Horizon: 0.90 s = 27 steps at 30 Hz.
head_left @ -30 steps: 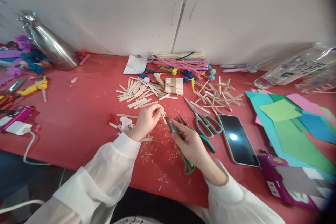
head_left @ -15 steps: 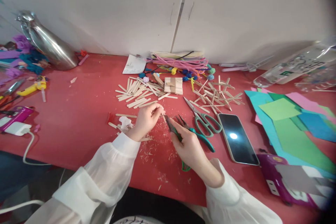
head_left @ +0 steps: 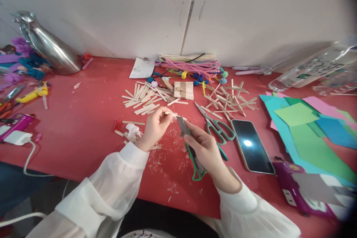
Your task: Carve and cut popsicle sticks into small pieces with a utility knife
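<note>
My left hand point(head_left: 157, 123) pinches one end of a thin wooden craft stick point(head_left: 173, 114) that points to the right. In my right hand point(head_left: 205, 145) is a green utility knife point(head_left: 195, 158), with its blade up against the stick and its handle pointing down toward me. The right fingertips lie close to the stick's far end; whether they touch it I cannot tell. Wood shavings point(head_left: 160, 163) litter the table below both hands. Teal-handled scissors point(head_left: 217, 128) lie right of the knife, and the pliers point(head_left: 222, 153) are mostly hidden behind my right hand.
Craft sticks point(head_left: 142, 98) lie in a loose pile behind my hands, beside a bundled stack point(head_left: 184, 91) and whittled sticks point(head_left: 231, 98). A phone point(head_left: 252, 147), coloured paper point(head_left: 309, 137) and a purple power strip point(head_left: 301, 189) are on the right. A metal jug point(head_left: 52, 46) stands back left.
My right hand has turned, so the whole knife now shows, its handle swung toward me. The stick in my left hand now lies nearly level instead of pointing down.
</note>
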Tool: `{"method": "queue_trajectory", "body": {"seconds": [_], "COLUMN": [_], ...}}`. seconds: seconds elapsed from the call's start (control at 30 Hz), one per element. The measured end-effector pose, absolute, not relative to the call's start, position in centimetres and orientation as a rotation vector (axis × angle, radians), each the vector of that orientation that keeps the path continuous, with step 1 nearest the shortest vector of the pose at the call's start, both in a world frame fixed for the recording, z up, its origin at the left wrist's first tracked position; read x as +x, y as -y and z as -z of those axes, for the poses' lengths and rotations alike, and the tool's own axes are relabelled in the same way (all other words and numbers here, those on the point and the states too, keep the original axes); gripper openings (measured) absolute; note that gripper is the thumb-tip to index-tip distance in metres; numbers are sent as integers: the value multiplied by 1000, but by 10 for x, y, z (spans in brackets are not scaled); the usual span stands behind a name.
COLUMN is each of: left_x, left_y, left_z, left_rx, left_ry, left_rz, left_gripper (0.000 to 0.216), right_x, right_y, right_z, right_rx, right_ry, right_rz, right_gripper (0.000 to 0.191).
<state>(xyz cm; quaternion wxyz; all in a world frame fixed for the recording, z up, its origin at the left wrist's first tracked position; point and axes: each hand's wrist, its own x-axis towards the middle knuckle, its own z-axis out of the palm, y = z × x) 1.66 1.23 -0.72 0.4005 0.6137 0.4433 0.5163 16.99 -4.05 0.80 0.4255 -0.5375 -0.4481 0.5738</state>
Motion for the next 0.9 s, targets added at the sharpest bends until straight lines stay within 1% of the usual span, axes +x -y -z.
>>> {"method": "queue_trajectory", "body": {"seconds": [0.1,0.17,0.37,0.53,0.73,0.9], "left_x": [17,17,15,15,13,12], "left_y": [-11,-11,-15,-15,-15,-15], "left_z": [6,5,3,6,7,5], "left_rx": [1534,1546,1530,1531,1605,1666], "left_ry": [-1094,-1119,-1139,-1127,-1179,-1252], "left_rz": [-1299,-1301,-1199,-1113,-1006,-1022], "left_gripper": [14,14,13,12,21,19], "right_x": [171,171,173,175,178,181], "right_y": [43,43,42,42,41,41], "right_z": [-3,-1,-3,-7,-6,-7], "right_rx": [-1445,-1472,-1482,-1507,-1512,-1522], "right_ry": [1384,1464,1488,1586,1702,1722], "right_rz": [-1121,-1024,-1020,-870,-758,-739], "right_gripper": [50,49,50,48,46,46]}}
